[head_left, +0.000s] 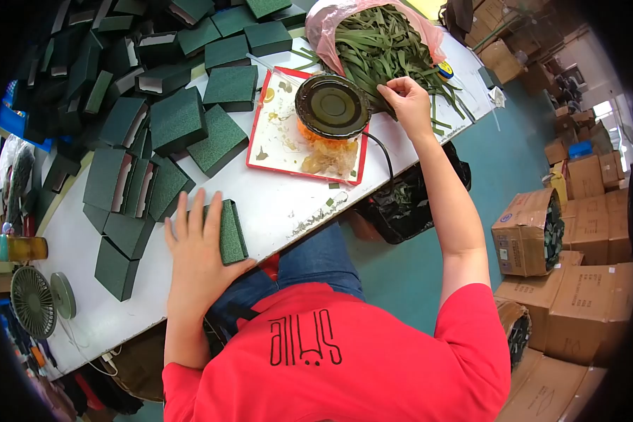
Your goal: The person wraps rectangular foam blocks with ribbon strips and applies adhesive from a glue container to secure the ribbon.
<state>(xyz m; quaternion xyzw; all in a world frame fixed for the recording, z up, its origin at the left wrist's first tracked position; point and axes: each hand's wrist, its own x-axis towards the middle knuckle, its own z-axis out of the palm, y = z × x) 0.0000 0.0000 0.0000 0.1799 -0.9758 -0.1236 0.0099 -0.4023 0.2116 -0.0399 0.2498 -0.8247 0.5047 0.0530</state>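
At the table's near edge, my left hand (197, 243) lies over a small dark green box (232, 232), fingers spread along one side and thumb at its near end. My right hand (408, 105) is closed in a pinch by a heap of green ribbon strips (387, 46), which spills from a pink plastic bag (321, 32). What sits between those fingertips is too small to make out. Left of that hand, a round black-topped pot (333, 105) with a cord stands on a white tray with a red rim (249, 156). Amber, glue-like residue (328, 158) lies beside it.
Many green boxes (178, 119) are piled across the left of the white table (278, 235). A small fan (33, 302) and a jar of amber liquid (24, 248) are at far left. A black bag (401, 211) is below the edge; cartons (587, 309) stack at right.
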